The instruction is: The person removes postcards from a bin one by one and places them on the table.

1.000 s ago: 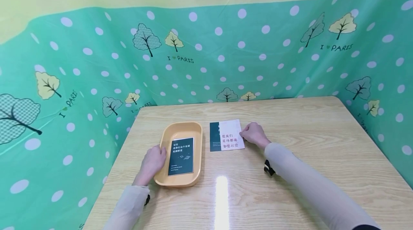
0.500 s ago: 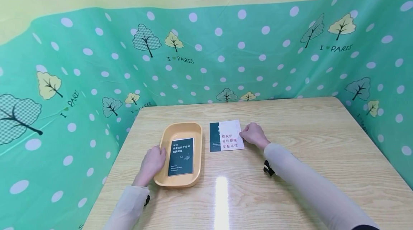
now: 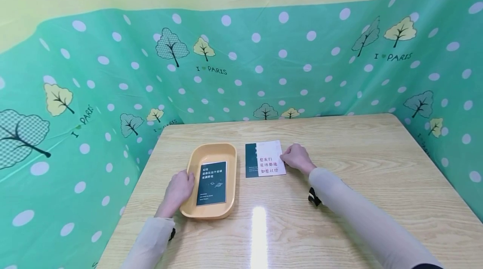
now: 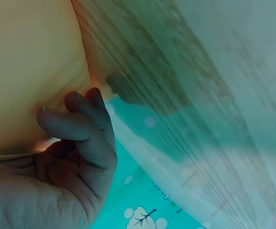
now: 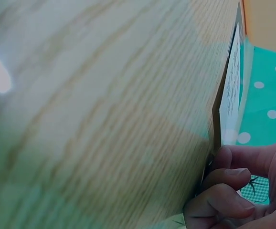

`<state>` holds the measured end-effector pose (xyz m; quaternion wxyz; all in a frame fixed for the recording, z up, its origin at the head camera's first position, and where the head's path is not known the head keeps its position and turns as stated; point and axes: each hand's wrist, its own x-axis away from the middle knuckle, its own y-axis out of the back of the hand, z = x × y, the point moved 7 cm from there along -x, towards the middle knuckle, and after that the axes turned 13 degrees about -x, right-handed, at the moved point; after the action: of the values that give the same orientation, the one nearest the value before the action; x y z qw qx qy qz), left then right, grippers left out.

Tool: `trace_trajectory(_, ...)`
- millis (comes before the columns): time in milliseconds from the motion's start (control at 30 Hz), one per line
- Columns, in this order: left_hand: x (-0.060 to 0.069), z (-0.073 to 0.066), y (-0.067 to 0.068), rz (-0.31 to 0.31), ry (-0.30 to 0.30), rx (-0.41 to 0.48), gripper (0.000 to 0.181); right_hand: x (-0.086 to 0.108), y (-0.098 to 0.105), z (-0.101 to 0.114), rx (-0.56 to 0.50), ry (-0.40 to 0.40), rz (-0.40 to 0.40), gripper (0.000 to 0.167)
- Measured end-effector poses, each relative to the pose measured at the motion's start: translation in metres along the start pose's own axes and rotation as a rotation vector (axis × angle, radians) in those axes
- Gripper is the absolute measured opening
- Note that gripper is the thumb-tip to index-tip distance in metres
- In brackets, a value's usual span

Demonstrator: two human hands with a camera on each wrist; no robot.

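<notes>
My left hand [image 3: 179,187] grips the left rim of a pale orange plastic tray [image 3: 216,151]. In the left wrist view its curled fingers [image 4: 64,125] lie against the tray's outer wall [image 4: 28,62]. Inside the tray lies a dark green card [image 3: 211,193] with white writing. To the right, my right hand [image 3: 298,156] pinches the right edge of a white card [image 3: 268,151] with red writing. That card partly covers another dark green card [image 3: 251,156] on the table. Seen from the right wrist, the white card [image 5: 230,95] stays low along the tabletop, its edge at my thumb and fingertip.
The wooden table [image 3: 358,168] extends to the right of the cards and in front of the tray. A green dotted cloth [image 3: 241,68] hangs behind it and at both sides. A bright light reflection [image 3: 259,235] falls near the front.
</notes>
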<state>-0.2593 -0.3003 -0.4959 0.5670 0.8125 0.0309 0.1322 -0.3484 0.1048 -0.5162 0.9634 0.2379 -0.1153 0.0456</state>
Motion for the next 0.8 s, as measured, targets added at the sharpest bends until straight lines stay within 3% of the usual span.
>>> trace_trajectory(800,-0.0002,-0.0005,-0.0004,0.007,0.0,0.009,0.039,0.0007,0.0,-0.0007,-0.018,0.0,0.013,0.014)
